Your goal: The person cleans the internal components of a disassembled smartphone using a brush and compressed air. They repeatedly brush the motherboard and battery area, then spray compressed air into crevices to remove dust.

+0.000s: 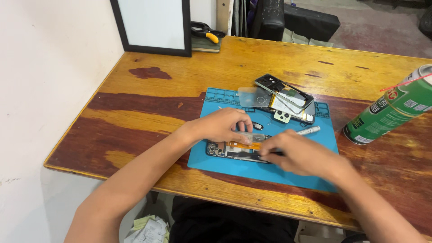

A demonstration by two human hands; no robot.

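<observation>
Blue silicone repair mat [270,173] sits on the worn wooden desk [157,112], and pretty much everything is happening on it. An opened-up black phone body with exposed circuit board and orange flex strip [234,148] lies flat on the mat, right under both hands. Left hand [222,126] is pressed down on its top edge, fingers curled, pinning it rather than pinching anything. Right hand [299,155] has a closed grip on a thin dark tool, tip pointed in at the phone's right half; it's blurry, so I can't tell exactly what the tool is.

Progress-wise I'd say the teardown is well along: just beyond the left hand there's a stack of already removed parts, a black phone frame with a pale green camera piece [285,101] and a clear plastic sheet [253,96]. A silver pen-shaped tool [308,131] lies just past the right hand. Internals look still mounted, so the board-level work seems unfinished.

Off to the far right, a green spray can [389,110] lies tipped on the desk.
</observation>
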